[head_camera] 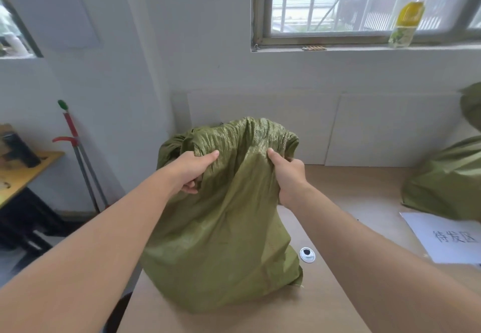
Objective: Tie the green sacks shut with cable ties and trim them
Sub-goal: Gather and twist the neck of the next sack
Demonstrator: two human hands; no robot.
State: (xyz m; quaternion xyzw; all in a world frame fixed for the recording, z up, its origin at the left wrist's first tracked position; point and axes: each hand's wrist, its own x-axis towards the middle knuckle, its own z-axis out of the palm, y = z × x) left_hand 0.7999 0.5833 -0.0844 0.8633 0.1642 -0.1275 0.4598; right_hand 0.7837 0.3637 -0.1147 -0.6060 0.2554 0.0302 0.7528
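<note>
Head cam, green sack (221,241) upright on desk (338,306), L hand (194,169) & R hand (287,176) fingers clamped on bunched top

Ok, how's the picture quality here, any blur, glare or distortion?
Head view: soft daylight, no hard shadows; the window is bright and slightly washed out; the bottle on its sill looks smeared; wide-angle distortion bends the edges; the green sack, left hand and right hand are reasonably sharp.

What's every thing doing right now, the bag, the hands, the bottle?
Green sack: upright on table, top bunched, no tie visible.
Left hand: grips sack's top.
Right hand: grips sack's top.
Second sack: slumped on table.
Paper sheet: lying flat.
Bottle: upright on windowsill.
</note>
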